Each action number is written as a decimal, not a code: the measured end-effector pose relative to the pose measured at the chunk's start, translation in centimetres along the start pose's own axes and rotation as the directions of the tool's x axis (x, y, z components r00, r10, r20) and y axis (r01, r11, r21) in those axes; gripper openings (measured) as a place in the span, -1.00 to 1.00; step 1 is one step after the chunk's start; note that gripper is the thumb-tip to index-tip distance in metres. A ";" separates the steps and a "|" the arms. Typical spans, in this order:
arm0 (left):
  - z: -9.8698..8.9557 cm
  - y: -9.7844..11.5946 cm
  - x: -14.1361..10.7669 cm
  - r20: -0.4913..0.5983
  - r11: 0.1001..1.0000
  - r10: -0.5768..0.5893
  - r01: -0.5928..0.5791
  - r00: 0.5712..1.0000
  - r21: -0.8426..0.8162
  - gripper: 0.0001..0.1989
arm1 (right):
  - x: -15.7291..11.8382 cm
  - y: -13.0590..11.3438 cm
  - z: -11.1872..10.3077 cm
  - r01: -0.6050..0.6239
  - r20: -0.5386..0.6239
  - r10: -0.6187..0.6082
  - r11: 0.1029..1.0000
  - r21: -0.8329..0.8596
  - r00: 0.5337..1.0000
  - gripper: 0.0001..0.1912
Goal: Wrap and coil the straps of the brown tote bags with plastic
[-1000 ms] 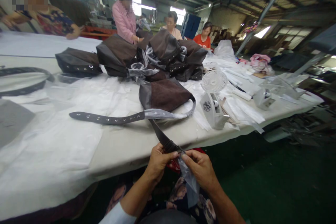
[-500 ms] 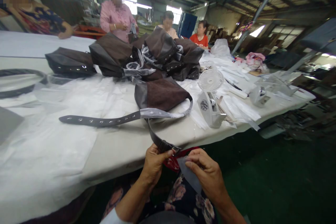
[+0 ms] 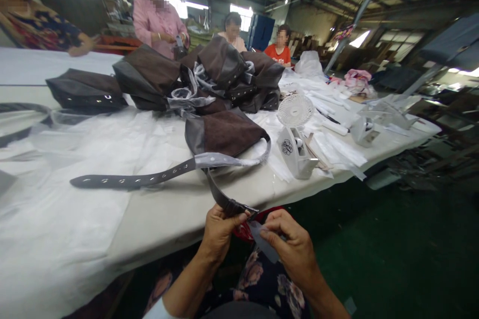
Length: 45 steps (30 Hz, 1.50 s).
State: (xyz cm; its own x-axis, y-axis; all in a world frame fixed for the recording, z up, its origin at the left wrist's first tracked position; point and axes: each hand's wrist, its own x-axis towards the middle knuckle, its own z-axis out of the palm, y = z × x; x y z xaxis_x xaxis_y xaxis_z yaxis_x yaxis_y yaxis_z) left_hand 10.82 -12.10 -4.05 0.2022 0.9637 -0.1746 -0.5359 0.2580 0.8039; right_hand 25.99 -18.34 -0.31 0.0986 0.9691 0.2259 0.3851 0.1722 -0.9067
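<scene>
My left hand (image 3: 217, 232) is closed around the buckle end of a dark strap (image 3: 217, 192), just off the table's front edge. That strap runs up to a brown bag (image 3: 228, 132) with dark grey ends, lying on the table. Close by on the right, my right hand (image 3: 290, 239) pinches a thin translucent sheet (image 3: 264, 241) between thumb and fingers, its upper end by the buckle. Whether the sheet touches the buckle is hard to make out. A second strap end (image 3: 123, 181) with metal eyelets stretches left across the table, partly wrapped in clear film (image 3: 220, 160).
Several similar bags (image 3: 149, 77) are heaped behind. On the right stand a small white fan (image 3: 295, 110) and a tape dispenser (image 3: 294, 152). Plastic sheets (image 3: 86, 159) cover the left of the table (image 3: 160, 214). Several people (image 3: 159, 20) are at the far side.
My right hand and the translucent sheet have shifted slightly left, nearer the buckle. My left hand keeps its hold on the strap. The view has turned a little to the right.
</scene>
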 end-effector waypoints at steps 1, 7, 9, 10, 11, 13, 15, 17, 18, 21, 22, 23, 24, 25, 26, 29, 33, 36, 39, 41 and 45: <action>0.1 0.0 0.0 -0.005 1.000 -0.001 0.001 1.000 0.003 -0.74 | 0.0 0.0 0.0 -0.014 -0.002 0.014 1.000 0.008 1.000 -0.92; 0.3 -0.1 0.2 -0.030 1.000 0.005 -0.005 1.000 0.001 -0.71 | 0.2 0.3 0.3 -0.109 0.006 0.109 0.991 0.084 0.994 -0.90; 0.2 -0.3 0.4 -0.032 1.000 0.008 -0.008 0.999 -0.007 -0.68 | 0.2 0.4 0.4 -0.134 0.009 0.134 0.986 0.098 0.991 -0.89; 0.2 -0.3 0.4 -0.031 1.000 0.006 -0.006 1.000 -0.015 -0.66 | 0.2 0.4 0.5 -0.139 0.011 0.139 0.985 0.101 0.990 -0.89; 0.1 -0.4 0.4 -0.028 1.000 0.002 -0.003 1.000 -0.027 -0.64 | 0.2 0.4 0.5 -0.140 0.014 0.140 0.985 0.100 0.990 -0.89; 0.0 -0.4 0.4 -0.017 0.999 -0.008 0.007 1.000 -0.054 -0.60 | 0.2 0.5 0.5 -0.129 0.017 0.128 0.987 0.092 0.992 -0.89; 0.0 -0.4 0.3 -0.003 0.998 -0.020 0.020 1.000 -0.062 -0.58 | 0.3 0.4 0.4 -0.111 0.024 0.110 0.991 0.077 0.994 -0.90; -0.1 -0.5 0.3 0.007 0.998 -0.029 0.029 1.000 -0.050 -0.57 | 0.3 0.3 0.4 -0.101 0.036 0.099 0.993 0.064 0.994 -0.89; -0.1 -0.5 0.3 0.013 0.999 -0.033 0.034 0.999 -0.040 -0.58 | 0.3 0.3 0.4 -0.101 0.043 0.099 0.993 0.059 0.994 -0.89; -0.2 -0.6 0.3 0.030 0.999 -0.039 0.040 0.999 -0.021 -0.61 | 0.4 0.4 0.3 -0.099 0.053 0.096 0.993 0.057 0.994 -0.88; -0.3 -0.6 0.4 0.038 0.999 -0.041 0.042 0.998 -0.018 -0.62 | 0.4 0.4 0.3 -0.095 0.054 0.092 0.994 0.060 0.994 -0.88; -0.3 -0.7 0.4 0.048 0.999 -0.044 0.044 0.998 -0.014 -0.63 | 0.4 0.5 0.3 -0.091 0.055 0.087 0.994 0.063 0.995 -0.89; -0.4 -0.7 0.4 0.057 0.999 -0.046 0.047 0.997 -0.012 -0.64 | 0.4 0.5 0.3 -0.087 0.056 0.083 0.994 0.067 0.995 -0.89; -0.4 -0.7 0.4 0.067 0.999 -0.049 0.050 0.997 -0.009 -0.66 | 0.5 0.5 0.3 -0.086 0.058 0.081 0.994 0.072 0.995 -0.90; -0.5 -0.7 0.4 0.076 0.999 -0.053 0.054 0.996 -0.007 -0.67 | 0.5 0.5 0.3 -0.086 0.059 0.082 0.993 0.077 0.995 -0.90; -0.6 -0.7 0.3 0.094 0.998 -0.062 0.062 0.994 -0.002 -0.70 | 0.5 0.4 0.2 -0.094 0.068 0.088 0.991 0.093 0.994 -0.91; -0.6 -0.6 0.2 0.089 0.997 -0.074 0.072 0.993 0.019 -0.72 | 0.5 0.1 0.1 -0.108 0.095 0.100 0.991 0.080 0.990 -0.91; -0.5 -0.5 0.2 0.083 0.997 -0.075 0.073 0.994 0.024 -0.71 | 0.5 0.0 0.1 -0.110 0.113 0.103 0.992 0.064 0.988 -0.90; -0.4 -0.4 0.3 0.092 0.996 -0.088 0.085 0.992 0.030 -0.72 | 0.4 0.0 0.0 -0.099 0.126 0.091 0.993 0.057 0.988 -0.89; -0.5 -0.4 0.3 0.101 0.995 -0.092 0.088 0.991 0.038 -0.73 | 0.5 0.0 0.0 -0.096 0.122 0.089 0.994 0.050 0.988 -0.90; -0.6 -0.4 0.2 0.107 0.995 -0.086 0.081 0.990 0.054 -0.74 | 0.5 0.2 -0.1 -0.112 0.119 0.107 0.993 0.039 0.987 -0.91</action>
State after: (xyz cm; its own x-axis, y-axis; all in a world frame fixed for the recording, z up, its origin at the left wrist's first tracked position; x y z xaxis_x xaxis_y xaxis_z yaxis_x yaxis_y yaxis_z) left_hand 10.57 -11.97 -4.72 0.3343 0.9249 -0.1814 -0.4727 0.3310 0.8167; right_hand 26.18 -17.88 -0.40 0.0292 0.9961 0.0836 0.3352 0.0690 -0.9396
